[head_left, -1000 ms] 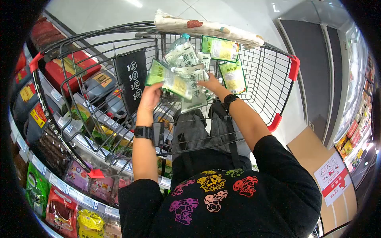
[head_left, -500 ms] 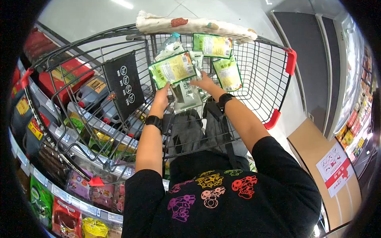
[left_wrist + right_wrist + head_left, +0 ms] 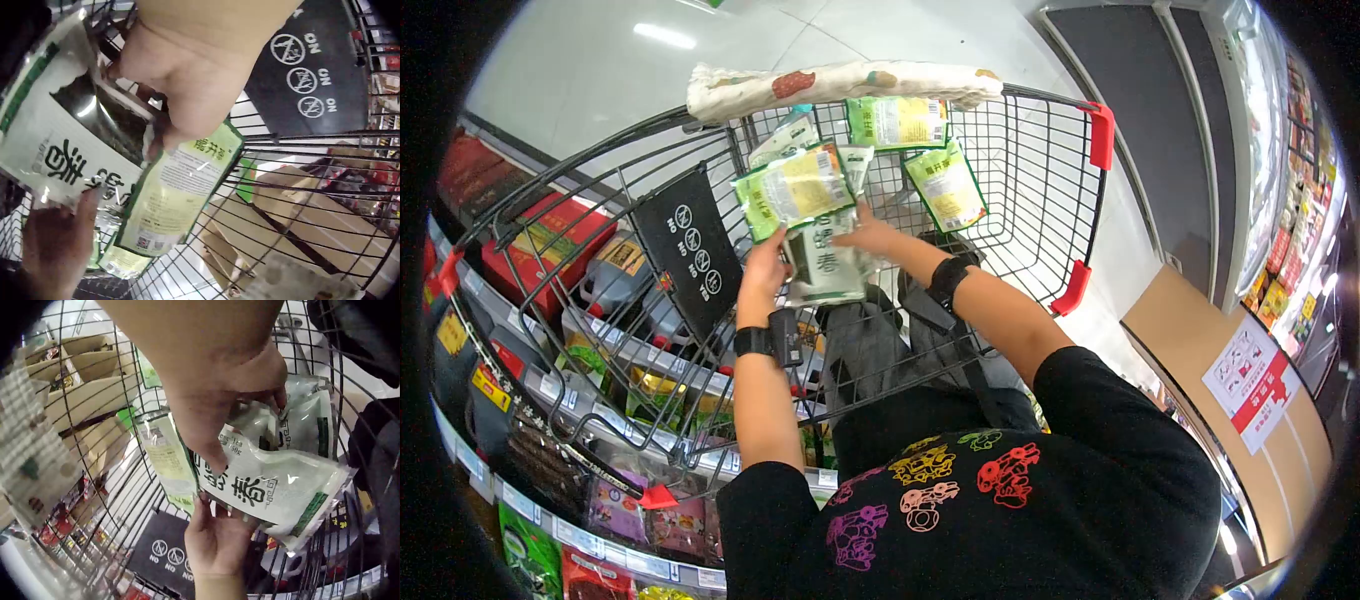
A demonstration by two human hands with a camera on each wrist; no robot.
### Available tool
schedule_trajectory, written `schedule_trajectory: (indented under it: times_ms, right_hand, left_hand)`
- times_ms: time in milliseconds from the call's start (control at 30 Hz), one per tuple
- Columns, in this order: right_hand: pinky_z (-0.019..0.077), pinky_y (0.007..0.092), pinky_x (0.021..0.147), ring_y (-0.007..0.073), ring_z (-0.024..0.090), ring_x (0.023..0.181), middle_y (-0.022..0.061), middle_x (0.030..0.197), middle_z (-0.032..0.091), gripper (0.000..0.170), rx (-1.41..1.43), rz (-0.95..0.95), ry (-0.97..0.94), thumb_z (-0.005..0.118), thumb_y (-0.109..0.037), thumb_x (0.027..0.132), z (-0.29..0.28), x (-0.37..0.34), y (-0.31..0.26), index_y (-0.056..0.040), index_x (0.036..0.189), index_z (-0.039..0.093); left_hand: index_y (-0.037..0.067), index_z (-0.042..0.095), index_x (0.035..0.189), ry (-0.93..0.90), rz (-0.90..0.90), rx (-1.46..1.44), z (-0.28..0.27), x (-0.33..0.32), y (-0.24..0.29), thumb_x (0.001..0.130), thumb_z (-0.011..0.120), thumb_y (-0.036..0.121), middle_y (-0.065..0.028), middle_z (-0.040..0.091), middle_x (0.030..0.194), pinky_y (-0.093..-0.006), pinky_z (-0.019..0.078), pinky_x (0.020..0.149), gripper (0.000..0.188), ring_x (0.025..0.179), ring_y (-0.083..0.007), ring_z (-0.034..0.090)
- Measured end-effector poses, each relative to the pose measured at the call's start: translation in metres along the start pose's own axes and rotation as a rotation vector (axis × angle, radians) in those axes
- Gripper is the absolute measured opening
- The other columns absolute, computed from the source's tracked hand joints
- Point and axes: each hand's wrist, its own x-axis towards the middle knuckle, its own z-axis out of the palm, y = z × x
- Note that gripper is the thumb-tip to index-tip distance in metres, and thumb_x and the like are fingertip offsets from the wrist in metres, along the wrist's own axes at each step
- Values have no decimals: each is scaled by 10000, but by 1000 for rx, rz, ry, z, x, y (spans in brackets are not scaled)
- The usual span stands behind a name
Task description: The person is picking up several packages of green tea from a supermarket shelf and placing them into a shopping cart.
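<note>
In the head view, the left hand (image 3: 766, 264) grips the lower edges of a green-and-yellow packet (image 3: 802, 187) and a white packet (image 3: 825, 272) with dark lettering, which partly overlap. The right hand (image 3: 874, 236) holds the white packet's right side. From the right wrist, its thumb lies on the front of the white packet (image 3: 281, 494), with more white packets (image 3: 306, 428) behind; the left fingers reach under it. A clear window with dark contents (image 3: 103, 122) shows in the left wrist view. Two green-and-yellow packets (image 3: 897, 122) (image 3: 947, 186) lie in the cart apart from the hands.
The wire cart (image 3: 1040, 165) surrounds the packets, with a patterned cloth (image 3: 840, 83) over its far rim and a black sign panel (image 3: 692, 250) on the left. Stocked shelves (image 3: 615, 560) stand left; a cardboard display (image 3: 1200, 330) stands right.
The green-and-yellow packet in the left hand has swung from slanting down rightward to slanting up, across the white packets. Both hands, the packets and the cart have shifted left in the head view.
</note>
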Motion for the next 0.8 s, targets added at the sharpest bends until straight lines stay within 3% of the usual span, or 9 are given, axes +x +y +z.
schedule_trajectory:
  times_ms: [133,233,267,367,400,467,533,600,800]
  right_hand:
    - [319,311,896,329,399,1072,263,1173,361,1012,-54,23,-101,674,-388,582,27,-2,17,87,1240,70]
    - [333,333,883,355,401,1063,269,1178,361,949,-459,64,-203,617,-454,606,28,-6,13,61,1240,134]
    - [358,366,851,360,430,1022,251,1128,418,788,-520,22,-184,563,-471,637,24,-13,6,12,1197,289]
    - [375,376,825,337,464,974,219,1053,472,620,-721,-37,-53,546,-418,665,0,-1,6,-19,1117,400]
    - [384,385,803,320,479,942,187,997,491,454,-682,-47,228,531,-347,692,-9,-10,-14,-48,1027,467]
    - [390,388,785,330,475,923,201,992,475,421,-471,-97,663,542,-285,703,-40,-7,-31,-24,1020,444]
    - [397,391,764,341,473,891,205,964,468,405,-519,-118,994,555,-232,708,-72,-3,-47,4,1006,417]
    - [399,394,748,347,474,864,214,945,466,433,-472,-143,1140,566,-239,709,-105,6,-44,26,1004,393]
    - [407,380,689,312,510,779,172,812,523,306,-429,38,889,562,-275,726,-127,29,-10,-21,880,488]
  left_hand:
    - [-11,474,1022,124,66,30,-11,-9,16,791,513,140,-71,545,923,-307,411,696,279,790,-196,529]
    - [-20,469,1044,271,114,165,-16,-16,14,783,522,152,-79,539,969,-293,405,703,317,801,-178,527]
    - [-32,461,1063,259,212,316,-32,-3,7,772,535,148,-84,528,1011,-277,393,723,350,829,-171,515]
    - [-34,445,1083,276,476,529,-32,-2,4,765,538,125,-88,522,1029,-277,387,737,368,848,-172,509]
    - [-50,483,1006,303,513,502,-24,-5,6,731,581,153,-141,517,1002,-295,378,760,356,843,-223,515]
    - [-43,521,942,386,567,736,-1,-24,22,714,587,159,-149,497,988,-312,371,769,312,852,-246,503]
    - [-35,568,828,433,733,815,-1,-19,22,685,580,156,-166,450,947,-338,353,786,239,877,-292,465]
    - [-37,569,812,478,845,921,31,-49,40,682,564,144,-163,449,935,-336,352,776,222,878,-293,457]
    - [-50,562,775,379,886,831,63,-76,28,684,527,133,-171,462,924,-349,366,731,207,815,-315,474]
